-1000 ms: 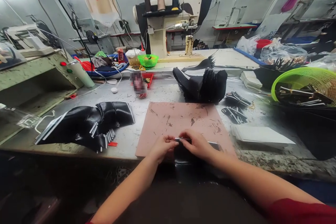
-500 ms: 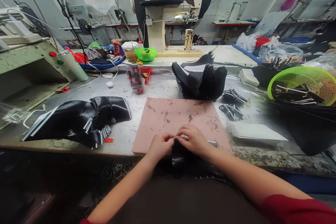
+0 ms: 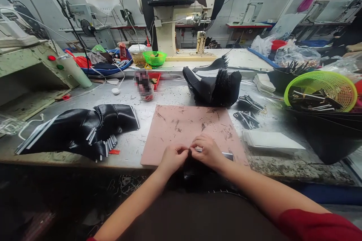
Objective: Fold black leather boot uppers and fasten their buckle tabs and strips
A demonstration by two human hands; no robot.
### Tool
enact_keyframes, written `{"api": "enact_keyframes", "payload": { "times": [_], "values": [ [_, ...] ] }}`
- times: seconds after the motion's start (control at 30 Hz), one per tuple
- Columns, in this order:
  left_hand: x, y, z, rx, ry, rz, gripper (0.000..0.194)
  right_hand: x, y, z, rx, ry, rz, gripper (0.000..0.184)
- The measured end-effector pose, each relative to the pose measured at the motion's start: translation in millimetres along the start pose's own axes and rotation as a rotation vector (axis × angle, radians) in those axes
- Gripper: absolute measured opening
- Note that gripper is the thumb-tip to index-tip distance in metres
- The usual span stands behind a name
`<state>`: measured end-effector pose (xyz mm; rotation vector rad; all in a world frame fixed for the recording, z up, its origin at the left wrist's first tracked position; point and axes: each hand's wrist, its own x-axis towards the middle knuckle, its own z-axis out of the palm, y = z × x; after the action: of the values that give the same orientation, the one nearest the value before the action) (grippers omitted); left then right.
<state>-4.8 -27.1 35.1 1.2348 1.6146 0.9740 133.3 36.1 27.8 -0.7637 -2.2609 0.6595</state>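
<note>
My left hand (image 3: 173, 157) and my right hand (image 3: 207, 150) meet at the near edge of a pink work mat (image 3: 189, 126). Both are closed in a pinch on a black leather piece (image 3: 195, 171) that hangs over the table edge toward my lap. A thin light strip (image 3: 227, 154) of the piece shows just right of my right hand. What lies under the fingertips is hidden.
A pile of black leather pieces (image 3: 82, 130) lies left of the mat, another stack (image 3: 215, 86) behind it. Black clips (image 3: 247, 115) and white cards (image 3: 271, 140) lie to the right, beside a green basket (image 3: 321, 90). A sewing machine (image 3: 183, 15) stands at the back.
My hands have drawn a little closer together on the black piece at the mat's near edge. The view has shifted slightly to the right and down.
</note>
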Motion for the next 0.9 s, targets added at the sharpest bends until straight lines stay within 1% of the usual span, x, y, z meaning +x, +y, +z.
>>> {"api": "enact_keyframes", "payload": {
  "times": [0.07, 0.17, 0.23, 0.27, 0.3, 0.33, 0.4, 0.43, 0.5, 0.53, 0.6, 0.63, 0.7, 0.73, 0.77, 0.8, 0.87, 0.9],
  "values": [
    [2.6, -0.2, -0.5, -0.059, -0.012, -0.079, 0.018, -1.1, 2.0, -1.5, 0.159, -0.007, 0.098, 0.011],
    [8.9, -3.1, -2.1, -0.068, 0.001, -0.180, 0.014, -5.7, 8.0, -9.2, 0.522, 0.033, 0.311, 0.010],
    [12.9, -6.8, -3.7, -0.033, 0.015, -0.207, 0.012, -12.7, 16.8, -20.2, 0.768, 0.086, 0.439, 0.011],
    [14.4, -8.6, -4.7, -0.010, 0.018, -0.214, 0.012, -17.9, 22.9, -27.8, 0.856, 0.121, 0.482, 0.011],
    [15.5, -10.0, -5.8, 0.014, 0.019, -0.215, 0.011, -24.5, 29.9, -36.7, 0.898, 0.157, 0.509, 0.011],
    [16.2, -10.6, -7.0, 0.033, 0.017, -0.208, 0.011, -32.5, 37.3, -46.8, 0.887, 0.185, 0.521, 0.011],
    [17.5, -9.3, -10.0, 0.113, 0.008, -0.190, 0.011, -53.3, 51.3, -69.4, 0.740, 0.209, 0.537, 0.013],
    [18.3, -7.6, -11.8, 0.192, 0.000, -0.177, 0.011, -65.4, 56.7, -81.2, 0.627, 0.174, 0.561, 0.014],
    [20.7, -2.5, -15.4, 0.416, -0.017, -0.138, 0.013, -90.5, 61.9, -104.2, 0.430, 0.009, 0.655, 0.017],
    [22.2, 0.3, -17.0, 0.535, -0.028, -0.118, 0.014, -101.5, 61.6, -115.1, 0.370, -0.088, 0.711, 0.020],
    [25.5, 5.5, -19.6, 0.706, -0.053, -0.091, 0.014, -115.2, 57.3, -135.2, 0.326, -0.280, 0.793, 0.024],
    [27.0, 7.6, -20.5, 0.757, -0.066, -0.089, 0.014, -116.2, 54.8, -144.3, 0.305, -0.372, 0.803, 0.024],
    [29.4, 11.0, -21.4, 0.825, -0.096, -0.089, 0.015, -104.2, 53.6, -159.3, 0.218, -0.503, 0.792, 0.021],
    [30.2, 12.4, -21.6, 0.850, -0.109, -0.086, 0.015, -91.8, 56.5, -164.5, 0.153, -0.532, 0.787, 0.020],
    [30.7, 13.6, -21.7, 0.871, -0.121, -0.080, 0.015, -76.1, 62.5, -167.7, 0.064, -0.512, 0.790, 0.022],
    [30.8, 14.8, -21.8, 0.890, -0.131, -0.077, 0.014, -58.1, 71.4, -168.9, -0.015, -0.459, 0.803, 0.023],
    [30.0, 16.7, -22.4, 0.923, -0.146, -0.081, 0.014, -20.4, 96.2, -165.5, -0.237, -0.266, 0.833, 0.021],
    [29.2, 17.5, -23.0, 0.938, -0.151, -0.089, 0.014, -3.0, 110.5, -161.7, -0.322, -0.195, 0.842, 0.017]
  ]
}}
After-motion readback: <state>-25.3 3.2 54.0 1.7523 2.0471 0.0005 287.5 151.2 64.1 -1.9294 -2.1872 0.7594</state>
